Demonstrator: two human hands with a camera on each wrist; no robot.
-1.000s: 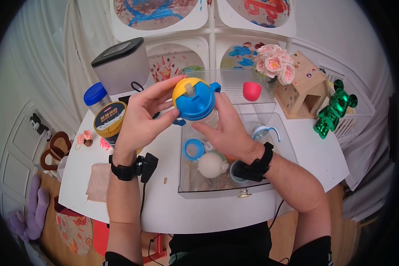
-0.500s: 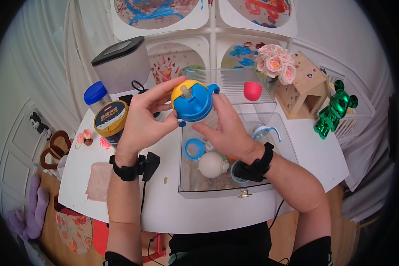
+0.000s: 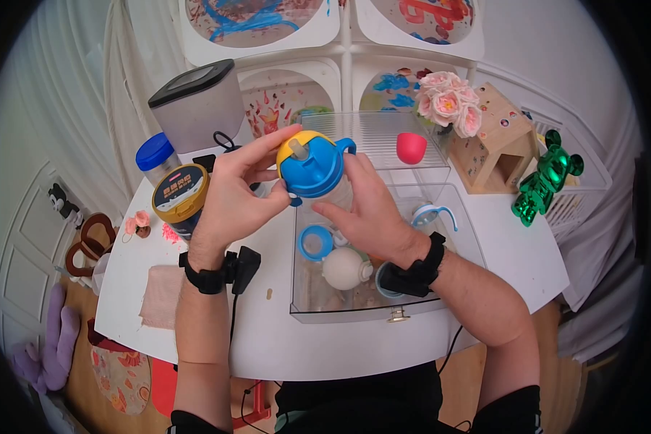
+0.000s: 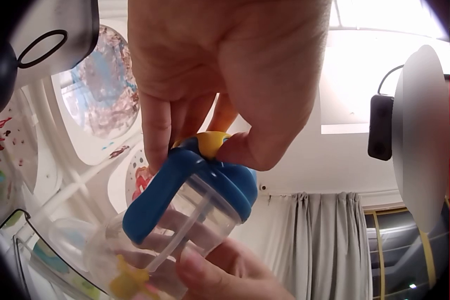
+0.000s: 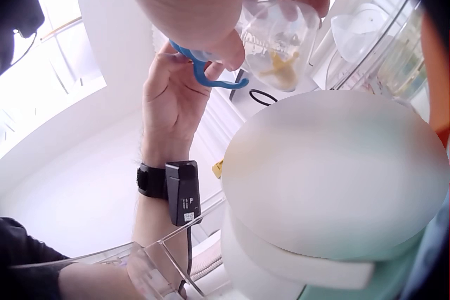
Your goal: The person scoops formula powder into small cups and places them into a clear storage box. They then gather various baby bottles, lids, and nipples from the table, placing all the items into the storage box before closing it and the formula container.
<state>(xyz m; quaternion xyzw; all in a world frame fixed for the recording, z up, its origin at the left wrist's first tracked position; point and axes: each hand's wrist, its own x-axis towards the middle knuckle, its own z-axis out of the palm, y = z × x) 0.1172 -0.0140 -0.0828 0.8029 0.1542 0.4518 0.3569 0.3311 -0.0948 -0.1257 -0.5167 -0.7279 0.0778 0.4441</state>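
A clear cup with a blue lid and a yellow cap part is held up above the clear box. My left hand grips the lid from the left, thumb and fingertips at the yellow part. The right hand holds the clear body, its fingers round the far side. In the left wrist view a straw runs down inside the cup, and a blue handle sticks out. A yellow figure shows low on the body.
Below the hands, the clear box holds a round white bottle, a blue ring and a white-blue handled lid. Tubs stand left; a red cup, wooden house and green bear stand behind and right.
Both hands have shifted slightly left with the cup, and the lid has tilted a little. The grips look the same.
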